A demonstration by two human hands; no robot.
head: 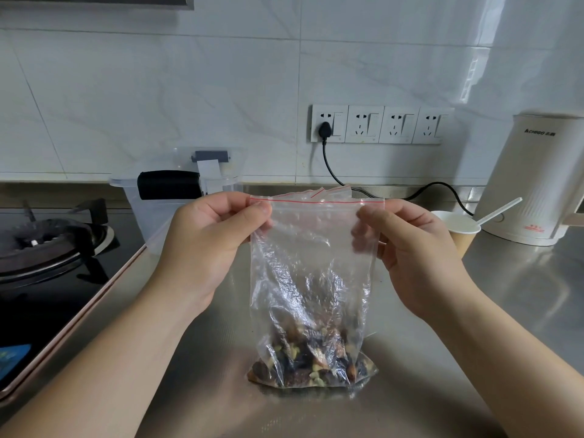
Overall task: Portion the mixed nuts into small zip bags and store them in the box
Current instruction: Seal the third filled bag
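Your left hand (211, 241) pinches the bag's (311, 279) top left corner | your right hand (410, 248) pinches the top right | nuts (309, 361) settled at bottom, resting on counter (505, 295)

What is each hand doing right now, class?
Left hand: fingers pinch the zip bag at its top left corner.
Right hand: fingers pinch its top right corner.

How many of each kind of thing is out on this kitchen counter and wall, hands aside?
Zip bag of mixed nuts: 1
Clear plastic box: 1
Paper cup with white spoon: 1 each, 2
Kettle: 1
Wall sockets: 4
Plug: 1
Total: 10
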